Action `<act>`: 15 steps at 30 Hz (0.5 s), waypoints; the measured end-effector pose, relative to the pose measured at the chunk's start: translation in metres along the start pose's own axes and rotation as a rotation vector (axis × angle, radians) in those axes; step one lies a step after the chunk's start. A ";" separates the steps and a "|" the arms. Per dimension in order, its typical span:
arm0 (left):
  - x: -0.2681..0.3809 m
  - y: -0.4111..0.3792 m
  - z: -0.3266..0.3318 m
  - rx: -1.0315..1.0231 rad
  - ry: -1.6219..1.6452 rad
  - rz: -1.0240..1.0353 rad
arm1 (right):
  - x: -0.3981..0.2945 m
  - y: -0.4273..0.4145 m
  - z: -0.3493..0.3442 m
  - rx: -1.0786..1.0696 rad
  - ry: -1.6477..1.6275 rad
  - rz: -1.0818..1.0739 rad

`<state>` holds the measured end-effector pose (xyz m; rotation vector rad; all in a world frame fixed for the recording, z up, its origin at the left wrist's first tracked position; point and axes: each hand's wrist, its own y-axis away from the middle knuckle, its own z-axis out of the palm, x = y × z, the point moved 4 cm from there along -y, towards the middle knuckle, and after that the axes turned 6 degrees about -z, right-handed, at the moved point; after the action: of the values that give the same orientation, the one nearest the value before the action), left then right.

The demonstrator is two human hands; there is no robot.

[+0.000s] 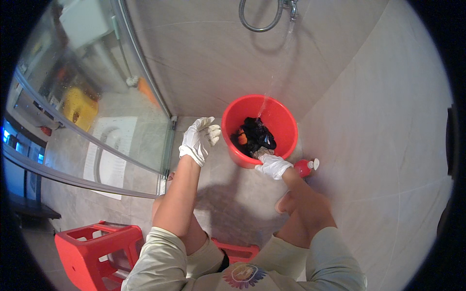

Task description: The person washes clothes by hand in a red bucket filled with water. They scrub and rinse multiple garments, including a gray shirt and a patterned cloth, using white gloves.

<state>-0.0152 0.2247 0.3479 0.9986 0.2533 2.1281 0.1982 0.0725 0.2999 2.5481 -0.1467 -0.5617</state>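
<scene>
A red plastic bucket stands on the tiled floor, with dark wet cloth inside and an orange patch among it. Water runs from a metal wall tap down into the bucket. My left hand, in a white glove, is raised just left of the bucket with nothing in it, its fingers partly curled and apart. Gloved in white too, my right hand is at the bucket's near right rim, beside a greyish patterned cloth; its fingertips are partly hidden, so its grip is unclear.
A red bottle with a white cap stands right of the bucket. The glass shower screen is on the left, with a squat toilet and yellow stool beyond. A red plastic stool is at lower left. A metal hose hangs above.
</scene>
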 end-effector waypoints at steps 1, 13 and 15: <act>-0.001 0.001 0.002 -0.006 0.000 -0.008 | -0.004 0.001 0.004 0.016 0.076 0.031; -0.002 0.001 -0.002 -0.055 -0.001 -0.022 | -0.006 -0.020 0.024 0.080 0.212 0.149; -0.002 0.002 -0.001 -0.041 -0.026 -0.010 | -0.004 -0.022 0.025 0.097 0.216 0.124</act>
<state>-0.0163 0.2224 0.3472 0.9986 0.2014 2.1018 0.1843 0.0810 0.2707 2.6506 -0.2580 -0.2354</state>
